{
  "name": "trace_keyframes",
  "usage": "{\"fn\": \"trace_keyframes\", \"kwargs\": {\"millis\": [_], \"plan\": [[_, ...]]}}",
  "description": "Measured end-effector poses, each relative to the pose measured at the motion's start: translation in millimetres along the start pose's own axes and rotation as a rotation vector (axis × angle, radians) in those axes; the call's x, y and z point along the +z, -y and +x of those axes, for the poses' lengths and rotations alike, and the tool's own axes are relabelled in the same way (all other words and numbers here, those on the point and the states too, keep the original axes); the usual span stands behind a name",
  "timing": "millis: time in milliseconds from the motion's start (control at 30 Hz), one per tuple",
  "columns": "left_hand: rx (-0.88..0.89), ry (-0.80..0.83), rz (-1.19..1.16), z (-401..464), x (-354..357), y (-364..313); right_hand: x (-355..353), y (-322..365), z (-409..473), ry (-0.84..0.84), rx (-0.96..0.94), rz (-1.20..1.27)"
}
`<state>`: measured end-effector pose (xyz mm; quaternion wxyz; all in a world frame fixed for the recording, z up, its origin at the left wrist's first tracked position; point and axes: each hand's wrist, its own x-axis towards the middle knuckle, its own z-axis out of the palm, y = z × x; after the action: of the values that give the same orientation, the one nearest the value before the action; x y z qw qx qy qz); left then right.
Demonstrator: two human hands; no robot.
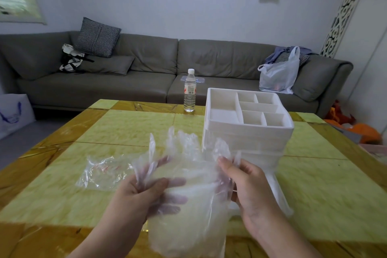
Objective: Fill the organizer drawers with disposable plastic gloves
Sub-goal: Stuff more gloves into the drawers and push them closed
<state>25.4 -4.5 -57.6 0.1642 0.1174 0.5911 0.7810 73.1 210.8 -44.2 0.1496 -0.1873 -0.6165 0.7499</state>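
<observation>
Held closest to the lens: thin, crinkly bunch of clear disposable plastic gloves [188, 190], film hanging limp and cloudy, empty glove tips poking upward. Left hand [144, 192] with fingers [176, 199] curled round the bunch from the left, several seen through the film, thumb pressed over the front. Right hand [249, 190] pinching the bunch's right edge, thumb [225, 163] on top, other digits tucked behind the plastic. Bunch lifted above the counter, just in front of the organizer's near face.

Outward now: white plastic desktop organizer with ribbed sides [247, 130], boxy and matte, open top split into one wide bay and several small square cells, all looking bare. One white drawer [276, 192] apparently pulled out low toward the viewer, contents hard to make out. Early going, by the look of it, with no gloves visible in any compartment and the filling still ahead.

Left of the hands, flat crumpled clear plastic wrapper [100, 172] lying on the glossy yellow-green marbled counter [125, 128]. Farther back, clear water bottle with white cap [190, 92] standing upright near the far edge. Beyond, grey leather sofa [146, 65].
</observation>
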Motion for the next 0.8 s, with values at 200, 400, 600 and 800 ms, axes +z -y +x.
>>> {"fn": "trace_keyframes", "kwargs": {"millis": [200, 400, 600, 800], "plan": [[0.001, 0.025, -0.016, 0, 1, -2, -2, 4, 3, -0.09, -0.06, 0.073], [0.003, 0.029, -0.033, 1, 1, -3, -6, 8, 5, -0.162, -0.095, 0.07], [0.047, 0.111, 0.134, -5, 1, -3, -17, 20, -2, -0.233, -0.815, -0.66], [0.045, 0.198, 0.284, -9, 12, 2, 8, 8, -12, 0.07, -0.674, -0.684]]}}
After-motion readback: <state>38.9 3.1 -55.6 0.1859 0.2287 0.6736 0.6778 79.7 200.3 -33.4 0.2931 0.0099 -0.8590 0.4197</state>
